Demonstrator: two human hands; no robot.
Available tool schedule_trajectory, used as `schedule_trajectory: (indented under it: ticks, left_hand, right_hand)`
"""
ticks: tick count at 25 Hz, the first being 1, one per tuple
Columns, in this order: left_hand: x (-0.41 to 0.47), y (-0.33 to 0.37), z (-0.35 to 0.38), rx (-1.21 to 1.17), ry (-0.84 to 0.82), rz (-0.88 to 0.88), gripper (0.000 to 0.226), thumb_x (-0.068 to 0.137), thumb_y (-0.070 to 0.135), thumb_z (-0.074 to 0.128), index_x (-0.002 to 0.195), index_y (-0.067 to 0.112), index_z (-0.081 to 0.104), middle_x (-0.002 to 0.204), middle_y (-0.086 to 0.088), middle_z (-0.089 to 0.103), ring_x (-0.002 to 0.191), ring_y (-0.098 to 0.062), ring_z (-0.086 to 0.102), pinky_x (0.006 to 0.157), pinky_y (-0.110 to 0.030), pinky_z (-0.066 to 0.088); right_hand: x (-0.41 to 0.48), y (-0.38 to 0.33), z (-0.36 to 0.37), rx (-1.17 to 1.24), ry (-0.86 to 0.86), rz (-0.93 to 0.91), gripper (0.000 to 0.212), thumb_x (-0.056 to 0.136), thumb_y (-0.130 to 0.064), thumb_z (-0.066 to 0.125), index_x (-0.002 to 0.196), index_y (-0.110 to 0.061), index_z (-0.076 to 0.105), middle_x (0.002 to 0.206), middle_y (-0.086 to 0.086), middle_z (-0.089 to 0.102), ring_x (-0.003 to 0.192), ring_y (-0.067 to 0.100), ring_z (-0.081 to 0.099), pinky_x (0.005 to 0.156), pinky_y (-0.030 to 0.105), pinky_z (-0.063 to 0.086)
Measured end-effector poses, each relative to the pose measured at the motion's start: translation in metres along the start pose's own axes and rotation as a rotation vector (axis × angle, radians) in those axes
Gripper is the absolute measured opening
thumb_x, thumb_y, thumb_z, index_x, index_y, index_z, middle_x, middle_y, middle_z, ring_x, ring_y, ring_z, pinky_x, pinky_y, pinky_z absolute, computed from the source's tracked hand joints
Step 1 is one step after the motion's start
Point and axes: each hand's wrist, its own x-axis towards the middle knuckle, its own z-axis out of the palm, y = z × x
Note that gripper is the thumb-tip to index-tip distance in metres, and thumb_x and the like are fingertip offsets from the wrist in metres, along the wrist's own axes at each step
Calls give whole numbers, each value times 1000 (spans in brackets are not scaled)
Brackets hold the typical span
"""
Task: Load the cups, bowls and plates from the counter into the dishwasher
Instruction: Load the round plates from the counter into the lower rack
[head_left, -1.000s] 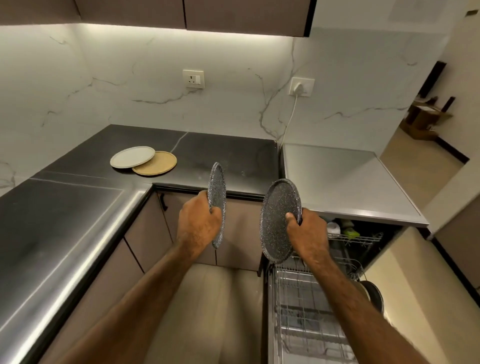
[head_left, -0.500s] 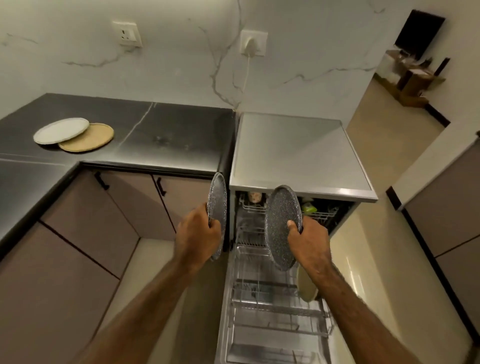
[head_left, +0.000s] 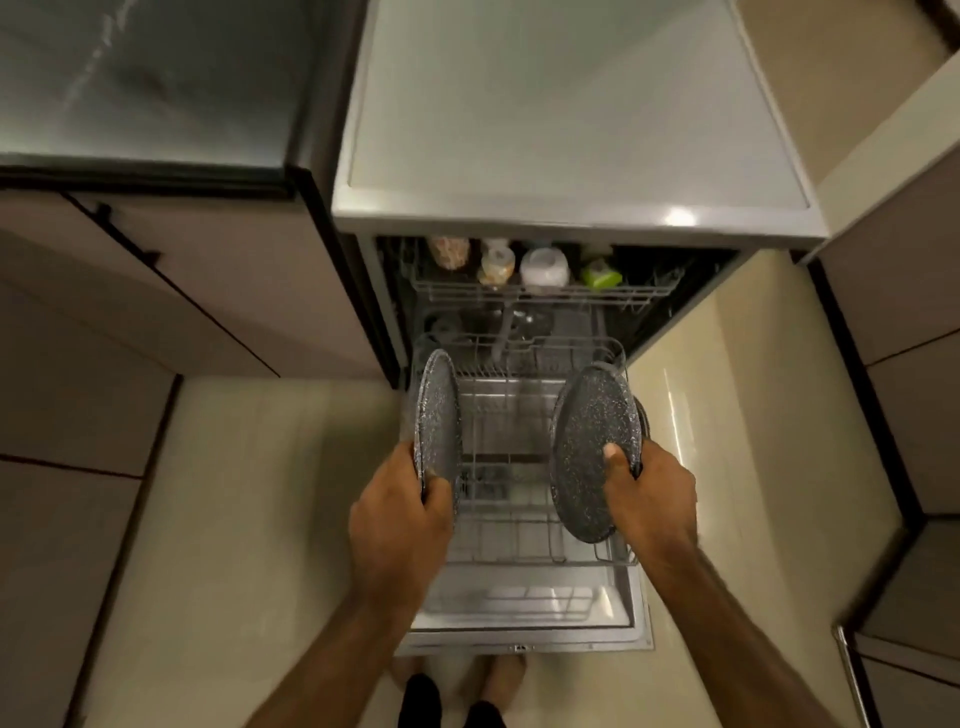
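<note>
Left hand (head_left: 400, 525) and right hand (head_left: 649, 496) each grip an upright speckled plate (head_left: 436, 415) over the lower rack (head_left: 511, 519).

The pulled-out lower rack (head_left: 524, 509) sits over the open dishwasher door (head_left: 524, 631) with its wire rows mostly bare. The upper rack (head_left: 540, 293) — half inside the machine — carries a row of what look like cups (head_left: 543, 266), blurred here.

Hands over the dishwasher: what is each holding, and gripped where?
Each holds one speckled dark plate on edge, pinched at its lower rim: left hand on the left plate, right hand on the right plate, thumb on its face.
</note>
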Motion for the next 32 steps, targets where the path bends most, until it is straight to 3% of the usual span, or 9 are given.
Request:
schedule_trajectory:
  ticks: [5, 9, 12, 15, 18, 21, 25, 32]
  left_hand:
    - [29, -56, 101, -40, 3, -42, 14, 92, 18, 55, 103, 16, 62, 82, 0, 62, 72, -26, 59, 67, -39, 50]
    - [45, -86, 163, -51, -10, -47, 9, 94, 15, 56, 98, 9, 60, 75, 1, 54, 61, -13, 49, 62, -30, 35]
    - [50, -105, 198, -68, -20, -74, 8, 94, 18, 55, 93, 11, 60, 71, 5, 50, 59, -3, 47, 54, -25, 32]
    - [52, -120, 222, -70, -2, -91, 8, 93, 17, 57, 92, 9, 60, 73, 1, 54, 58, -13, 47, 56, -27, 36]
    - [52, -130, 235, -92, 13, -107, 11, 92, 16, 58, 97, 7, 63, 78, -3, 59, 65, -20, 51, 63, -29, 41]
    - [50, -140, 242, -115, 4, -110, 14, 93, 18, 55, 99, 11, 64, 78, 2, 59, 62, -12, 52, 60, -25, 41]
    - [48, -150, 247, -145, 17, -110, 11, 92, 17, 55, 97, 13, 64, 72, 9, 55, 59, -3, 49, 55, -21, 38]
    - [44, -157, 254, -146, 12, -96, 24, 90, 27, 50, 102, 12, 64, 81, -3, 65, 67, -18, 57, 61, -32, 52]
  right_hand:
    - [50, 81, 81, 8, 73, 95, 37, 101, -39, 54, 121, -10, 65, 106, 7, 72, 89, 21, 66, 75, 34, 59]
    - [87, 128, 125, 11, 149, 127, 35, 102, -35, 55, 122, -8, 66, 110, 8, 72, 91, 21, 65, 76, 28, 52]
    - [114, 147, 151, 74, 155, 154, 33, 101, -33, 57, 125, -11, 65, 112, 6, 70, 96, 18, 62, 79, 25, 48]
    - [140, 158, 174, 88, 161, 130, 34, 101, -33, 57, 127, -12, 65, 108, -2, 67, 97, 14, 59, 79, 21, 44]
    - [160, 165, 191, 10, 166, 99, 37, 101, -34, 56, 129, -11, 64, 110, 3, 70, 90, 10, 56, 77, 20, 44]
    - [169, 174, 204, 35, 169, 68, 36, 100, -34, 57, 127, -11, 64, 111, 4, 71, 90, 11, 60, 70, 15, 46]
    - [173, 180, 219, 21, 132, 33, 33, 101, -32, 57, 123, -9, 65, 106, -1, 68, 91, 11, 60, 59, -2, 38]
    - [179, 185, 251, 19, 131, -5, 29, 100, -32, 60, 117, -9, 67, 111, 4, 73, 99, 15, 68, 80, 27, 56]
